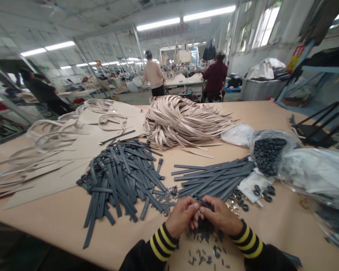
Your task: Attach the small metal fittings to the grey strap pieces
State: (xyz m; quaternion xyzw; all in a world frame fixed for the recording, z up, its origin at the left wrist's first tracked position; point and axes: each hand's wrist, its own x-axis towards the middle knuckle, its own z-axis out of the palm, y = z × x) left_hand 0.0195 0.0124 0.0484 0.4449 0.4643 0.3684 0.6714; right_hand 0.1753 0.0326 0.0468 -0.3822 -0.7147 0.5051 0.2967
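My left hand point(181, 215) and my right hand point(220, 216) meet low in the view, their fingertips pinched together. Both are closed on a dark grey strap point(205, 202), part of which shows between them; its far portion and what the fingertips press on are hidden. Just beyond my hands lies a fan of flat dark straps point(211, 177). Left of them is a large heap of dark straps with buckles point(115, 177). Small dark bits point(167, 199) are strewn by the heap, and dark scraps point(206, 259) lie beneath my hands.
A big bundle of beige strips point(177, 120) sits at the back. Beige panels with handles point(59, 150) cover the left side. To the right are a bag of black rings point(269, 154), metal buckles point(234, 207) and a black router point(316, 130). People work farther off.
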